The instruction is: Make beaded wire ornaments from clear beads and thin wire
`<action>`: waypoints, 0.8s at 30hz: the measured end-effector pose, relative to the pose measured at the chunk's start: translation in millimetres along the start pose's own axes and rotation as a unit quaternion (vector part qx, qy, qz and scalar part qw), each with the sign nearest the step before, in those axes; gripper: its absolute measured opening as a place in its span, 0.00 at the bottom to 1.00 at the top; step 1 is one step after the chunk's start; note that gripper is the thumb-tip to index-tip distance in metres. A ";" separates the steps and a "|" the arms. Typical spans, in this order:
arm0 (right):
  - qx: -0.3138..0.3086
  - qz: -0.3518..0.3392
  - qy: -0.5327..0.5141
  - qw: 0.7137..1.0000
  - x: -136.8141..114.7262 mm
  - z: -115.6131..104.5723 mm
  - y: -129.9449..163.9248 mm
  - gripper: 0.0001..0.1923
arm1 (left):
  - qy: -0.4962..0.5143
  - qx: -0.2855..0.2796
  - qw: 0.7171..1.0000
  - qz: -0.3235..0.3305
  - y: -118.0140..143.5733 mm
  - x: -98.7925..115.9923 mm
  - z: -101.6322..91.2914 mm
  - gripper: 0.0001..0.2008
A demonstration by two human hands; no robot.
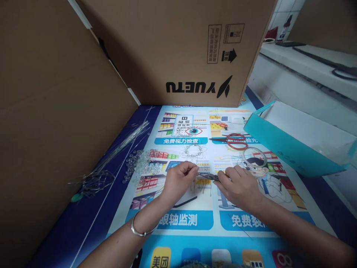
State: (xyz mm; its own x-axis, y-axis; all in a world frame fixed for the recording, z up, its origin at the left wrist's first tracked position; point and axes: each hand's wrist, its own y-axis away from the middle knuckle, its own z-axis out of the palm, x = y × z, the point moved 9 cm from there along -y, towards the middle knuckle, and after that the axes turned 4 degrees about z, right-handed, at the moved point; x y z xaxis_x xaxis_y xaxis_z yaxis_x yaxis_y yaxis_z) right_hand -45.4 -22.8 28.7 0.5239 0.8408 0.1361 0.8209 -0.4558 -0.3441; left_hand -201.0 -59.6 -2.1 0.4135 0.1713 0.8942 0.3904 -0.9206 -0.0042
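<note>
The left forearm (pixel 119 240) slants in bare from the lower left of the frame, the right forearm (pixel 301 227) from the lower right. Near the centre, the left hand (pixel 178 182) pinches thumb to fingertips; just apart from it, the right hand (pixel 242 188) curls into a grip, its back upward.

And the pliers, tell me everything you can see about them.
The pliers look like dark grey metal, with a slim nose that narrows toward the tip. The right hand grips them, hiding most of the handles. They point sideways over the printed sheet, nose toward the left hand. Whether the tip touches that hand's fingertips, or the jaws are fully closed, is too small to tell.
</note>
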 end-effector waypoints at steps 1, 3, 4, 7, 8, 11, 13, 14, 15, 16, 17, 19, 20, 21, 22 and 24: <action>0.002 0.000 0.001 1.000 -0.1 -0.2 0.2 0.14 | 0.000 0.003 1.000 -0.001 -0.2 -0.3 -0.2 0.10; 0.009 0.000 0.001 1.000 -0.5 -1.3 0.4 0.13 | 0.000 0.006 1.000 -0.003 -0.6 -1.6 0.3 0.10; 0.013 -0.001 0.000 1.000 -0.9 -2.2 0.3 0.13 | 0.001 0.007 1.000 -0.004 -0.7 -2.5 0.6 0.10; 0.023 -0.004 -0.002 1.000 -1.5 -4.2 -0.5 0.13 | 0.005 0.010 1.000 -0.003 -0.6 -4.3 1.8 0.10; 0.022 -0.004 -0.003 1.000 -1.5 -4.3 -0.8 0.13 | 0.006 0.011 1.000 -0.002 -0.5 -4.6 2.0 0.10; 0.016 -0.002 -0.006 1.000 -1.2 -3.7 -1.8 0.13 | 0.007 0.010 1.000 -0.002 -0.1 -4.8 2.5 0.10; 0.016 -0.002 -0.010 1.000 -1.1 -4.1 -2.0 0.13 | 0.009 0.010 1.000 -0.002 0.0 -4.5 2.5 0.10; 0.018 -0.003 -0.011 1.000 -1.1 -4.5 -2.0 0.13 | 0.010 0.009 1.000 -0.003 0.0 -4.3 2.5 0.10; 0.021 -0.002 -0.012 1.000 -1.0 -4.9 -2.0 0.13 | 0.010 0.010 1.000 -0.003 0.1 -4.1 2.2 0.10; 0.022 -0.002 -0.012 1.000 -1.0 -5.1 -1.9 0.13 | 0.008 0.011 1.000 -0.002 0.2 -3.7 2.0 0.10; 0.020 -0.002 -0.012 1.000 -0.9 -5.0 -1.8 0.13 | 0.006 0.012 1.000 -0.001 0.3 -3.2 1.9 0.10; 0.014 0.001 -0.009 1.000 -0.6 -4.3 -1.5 0.13 | 0.000 0.010 1.000 0.002 0.7 -1.9 2.0 0.10; 0.009 0.002 -0.008 1.000 -0.5 -3.8 -1.4 0.13 | -0.002 0.010 1.000 0.004 0.9 -1.3 2.0 0.09; 0.003 0.002 -0.007 1.000 -0.4 -3.2 -1.3 0.13 | -0.003 0.009 1.000 0.006 1.1 -0.7 2.0 0.09; -0.002 0.002 -0.007 1.000 -0.4 -2.7 -1.3 0.13 | -0.006 0.009 1.000 0.008 1.3 0.0 1.9 0.09; -0.010 0.002 -0.009 1.000 -0.6 -2.3 -1.7 0.13 | -0.016 0.009 1.000 0.015 1.6 1.3 1.6 0.10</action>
State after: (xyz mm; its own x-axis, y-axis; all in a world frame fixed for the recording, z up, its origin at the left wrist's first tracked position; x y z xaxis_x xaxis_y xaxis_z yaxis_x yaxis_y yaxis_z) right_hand -46.5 -23.2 31.3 0.5227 0.8443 0.1178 0.8236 -0.4644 -0.3255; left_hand -198.5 -60.2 -1.7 0.4520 0.1546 0.8785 0.3920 -0.9191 -0.0400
